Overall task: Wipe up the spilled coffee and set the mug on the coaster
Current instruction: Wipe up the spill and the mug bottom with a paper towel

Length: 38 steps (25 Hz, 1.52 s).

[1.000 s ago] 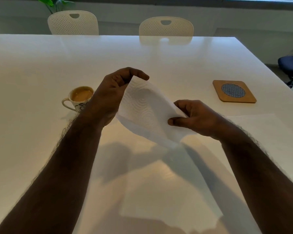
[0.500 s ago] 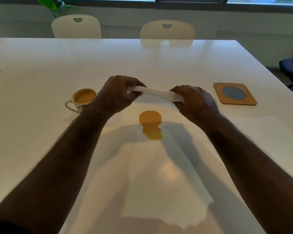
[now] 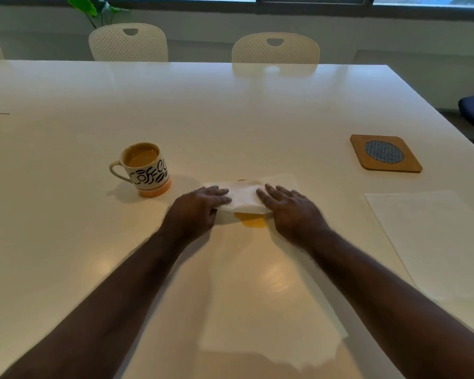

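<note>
white paper towel (image 3: 242, 199) lies under flat fingers of both hands, blotting coffee (image 3: 253, 222) showing behind the fingertips; next, drag back.

Mug (image 3: 145, 170): cream, black lettering, orange base. Spill (image 3: 253, 221): orange-tan; paper towel (image 3: 242, 199): white. Coaster (image 3: 385, 153): tan, grey mesh centre; worktop (image 3: 230, 119): white.

One word is carried in black lettering on the side of the cream mug (image 3: 145, 170): "Coffee", its last letters curving out of sight round the wall, with dark bean shapes printed just below it. No other text, number or sign can be read.
</note>
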Motion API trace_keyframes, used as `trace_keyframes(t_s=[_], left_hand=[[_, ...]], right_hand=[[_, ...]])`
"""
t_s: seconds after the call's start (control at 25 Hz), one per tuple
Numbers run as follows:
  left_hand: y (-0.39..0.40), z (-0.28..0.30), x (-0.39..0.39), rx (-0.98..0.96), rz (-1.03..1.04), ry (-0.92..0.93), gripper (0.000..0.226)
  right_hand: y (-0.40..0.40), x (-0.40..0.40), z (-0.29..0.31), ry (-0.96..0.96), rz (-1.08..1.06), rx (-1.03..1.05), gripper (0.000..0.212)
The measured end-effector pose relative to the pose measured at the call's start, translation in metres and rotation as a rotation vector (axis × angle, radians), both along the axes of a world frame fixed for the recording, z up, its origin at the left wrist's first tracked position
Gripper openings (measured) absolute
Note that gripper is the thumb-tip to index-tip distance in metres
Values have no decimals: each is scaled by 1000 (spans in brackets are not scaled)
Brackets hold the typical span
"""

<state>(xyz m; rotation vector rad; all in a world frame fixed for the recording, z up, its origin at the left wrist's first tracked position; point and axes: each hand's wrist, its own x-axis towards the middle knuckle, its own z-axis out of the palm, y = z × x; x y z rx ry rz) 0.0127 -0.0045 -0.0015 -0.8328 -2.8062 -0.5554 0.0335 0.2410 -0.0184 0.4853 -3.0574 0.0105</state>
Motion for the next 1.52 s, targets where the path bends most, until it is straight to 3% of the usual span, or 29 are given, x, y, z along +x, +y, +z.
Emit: trace_keyframes(t_s=[0.24,0.4,0.6,1.08,1.52], left_hand=[[6,-6,14,3,49,-230,65],[28,-11,19,-21,100,-302,65],[37,-29,16,-135,208,-407,62],[30,-21,-14,-171,194,-443,57],[27,-12,-10,-154,146,-501,52]], right_hand=[[-5,4,5,-180,-17,-15,65],[-21,14,7,-219,-174,-146,76],[-33,12,4,-370,-269,-216,73],[-57,-35,11,-459,-164,-335,68],[-67,-36,15,-464,8,-273,63]])
